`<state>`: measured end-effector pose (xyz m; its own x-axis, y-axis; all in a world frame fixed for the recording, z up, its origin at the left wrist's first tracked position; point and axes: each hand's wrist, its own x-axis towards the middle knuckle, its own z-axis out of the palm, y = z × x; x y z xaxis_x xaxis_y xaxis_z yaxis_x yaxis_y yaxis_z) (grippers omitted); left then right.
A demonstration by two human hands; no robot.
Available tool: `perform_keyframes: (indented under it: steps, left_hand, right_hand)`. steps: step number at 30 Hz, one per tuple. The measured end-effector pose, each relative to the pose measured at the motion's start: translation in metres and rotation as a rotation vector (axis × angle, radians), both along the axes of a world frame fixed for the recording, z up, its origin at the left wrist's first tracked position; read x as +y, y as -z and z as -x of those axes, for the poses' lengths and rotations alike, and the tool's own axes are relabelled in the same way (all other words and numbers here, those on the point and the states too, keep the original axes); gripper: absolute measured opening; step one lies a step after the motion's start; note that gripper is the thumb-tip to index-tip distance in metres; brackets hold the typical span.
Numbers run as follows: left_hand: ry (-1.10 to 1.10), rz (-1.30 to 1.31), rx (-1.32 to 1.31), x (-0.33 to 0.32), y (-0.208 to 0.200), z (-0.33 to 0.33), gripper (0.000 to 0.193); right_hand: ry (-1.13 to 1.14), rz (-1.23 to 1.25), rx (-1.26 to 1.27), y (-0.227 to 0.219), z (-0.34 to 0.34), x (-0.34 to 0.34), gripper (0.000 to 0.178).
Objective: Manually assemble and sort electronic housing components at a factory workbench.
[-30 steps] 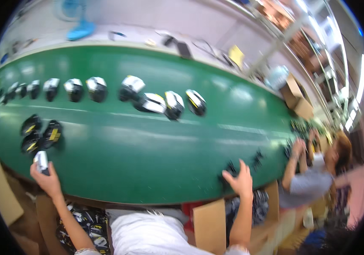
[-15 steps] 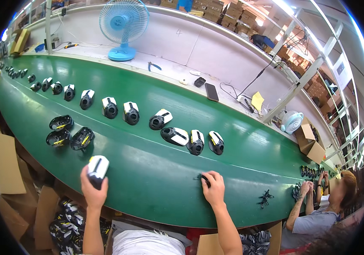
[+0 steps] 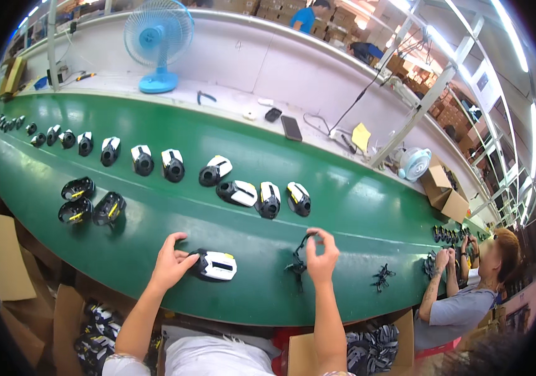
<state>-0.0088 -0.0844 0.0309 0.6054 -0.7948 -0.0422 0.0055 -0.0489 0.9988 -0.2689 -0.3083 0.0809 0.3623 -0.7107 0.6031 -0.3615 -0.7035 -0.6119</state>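
Observation:
A white-and-black plastic shell (image 3: 219,266) with a yellow tab lies on the near part of the green bench. My left hand (image 3: 171,263) is at its dark left end; the thumb side touches it and the fingers are spread apart. Farther right, my right hand (image 3: 323,255) pinches a thin black strap-like piece (image 3: 302,245), raised above the bench. Just below it is a small cluster of black parts (image 3: 296,267); whether the strap is still joined to them I cannot tell.
Several similar shells (image 3: 172,165) stand in a row across the bench, and three dark ones (image 3: 109,208) sit at left. Another black cluster (image 3: 382,276) lies right. Open cartons (image 3: 302,356) stand below the near edge. A co-worker (image 3: 462,307) works at right. A blue fan (image 3: 158,81) stands behind.
My left hand has moved right and set the shell down on the bench, its fingers now loosened. My right hand has lifted a black strap-like piece from the cluster. The view has shifted slightly.

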Motion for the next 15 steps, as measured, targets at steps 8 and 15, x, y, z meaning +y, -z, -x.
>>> perform_keyframes:
  steps: [8, 15]
  left_hand:
    - [0.125, -0.136, -0.253, -0.009, -0.016, 0.003, 0.043]
    - [0.127, -0.030, 0.169, -0.028, -0.017, -0.004, 0.028]
  right_hand:
    - [-0.143, -0.706, -0.664, 0.001, -0.033, -0.001, 0.025]
    - [-0.419, -1.062, -0.346, 0.000, -0.063, 0.031, 0.026]
